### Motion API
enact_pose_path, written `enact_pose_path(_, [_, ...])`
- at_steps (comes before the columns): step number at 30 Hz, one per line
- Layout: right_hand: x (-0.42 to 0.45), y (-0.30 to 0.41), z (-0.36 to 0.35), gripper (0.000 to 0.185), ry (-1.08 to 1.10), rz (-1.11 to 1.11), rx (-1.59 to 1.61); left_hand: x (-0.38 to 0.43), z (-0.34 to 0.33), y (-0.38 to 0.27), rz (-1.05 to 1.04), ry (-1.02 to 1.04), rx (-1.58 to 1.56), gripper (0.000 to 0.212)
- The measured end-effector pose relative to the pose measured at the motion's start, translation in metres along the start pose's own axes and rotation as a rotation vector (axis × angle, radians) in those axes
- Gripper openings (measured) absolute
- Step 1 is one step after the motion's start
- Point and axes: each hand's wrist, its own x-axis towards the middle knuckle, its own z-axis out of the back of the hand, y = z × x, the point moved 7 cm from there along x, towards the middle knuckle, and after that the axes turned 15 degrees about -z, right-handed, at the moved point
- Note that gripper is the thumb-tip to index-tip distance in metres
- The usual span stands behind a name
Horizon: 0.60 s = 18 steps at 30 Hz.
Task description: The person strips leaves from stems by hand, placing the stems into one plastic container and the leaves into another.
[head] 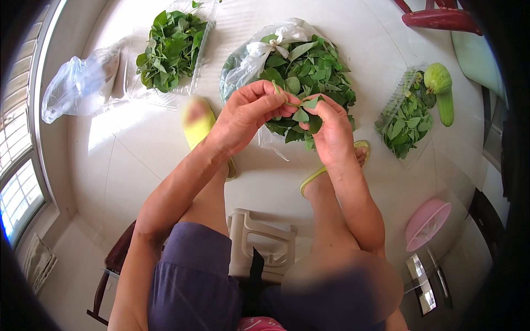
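Between both hands, over the near edge of a big heap of leafy greens (319, 62), is a leafy green sprig (301, 113). My left hand (252, 116) pinches its pale green stem between thumb and fingers. With its fingertips my right hand (329, 124) grips the leafy part, close to the left fingertips. The heap rests on a clear plastic bag (238, 68) with a knotted white top, on the tiled floor. More leaves (172, 49) fill a clear plastic tray (201, 62) at upper left.
On the right, a clear plastic container (391, 99) holds leafy sprigs beside a green gourd (441, 82). A pink plastic basin (426, 225) is lower right. A translucent plastic bag (74, 91) lies at left. Below me is a beige plastic stool (265, 231); red wooden chair parts (441, 20) show at upper right.
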Motion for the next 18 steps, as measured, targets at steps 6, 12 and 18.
enact_pose_path(6, [0.004,-0.008,-0.001,0.008,0.117,-0.011,0.153,-0.001,0.002,-0.002,0.013,-0.014,-0.019,0.009])
enact_pose_path(12, [-0.004,0.024,0.060,0.014,-0.120,0.253,0.058,-0.002,0.036,-0.022,-0.067,-0.074,-0.009,0.005])
enact_pose_path(18, [-0.039,0.065,0.151,0.020,-0.443,0.595,0.008,0.007,0.146,-0.130,-0.459,-0.279,-0.211,0.022])
